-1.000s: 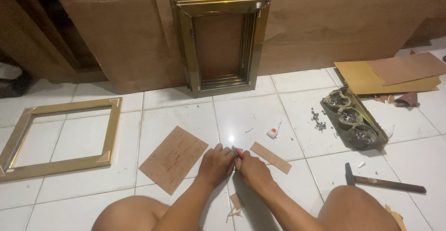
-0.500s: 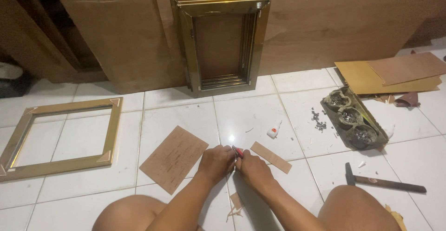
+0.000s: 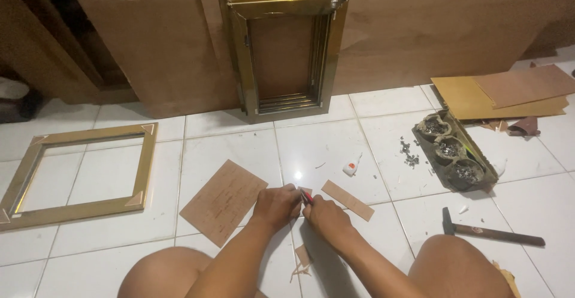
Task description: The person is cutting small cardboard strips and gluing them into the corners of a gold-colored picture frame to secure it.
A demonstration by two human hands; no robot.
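Both hands closed | left hand (image 3: 277, 203), right hand (image 3: 323, 215) | gripping red-handled tool (image 3: 306, 198)

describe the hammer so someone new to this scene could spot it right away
Start at the tray of nails on the white tiled floor, right of the hands. Just below it lies the hammer, alone on its tile: the only dark metal head on a long thin handle.

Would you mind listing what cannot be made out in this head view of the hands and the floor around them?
- The red tool: only a sliver shows between the left hand and right hand; its kind cannot be told.
- The small wood piece at the fingers: mostly hidden by both hands.
- The tray with three cups: contents too small to identify.
- The stacked gold frames: the front one hides the exact count.
- The cardboard sheets: cut off by the right edge.
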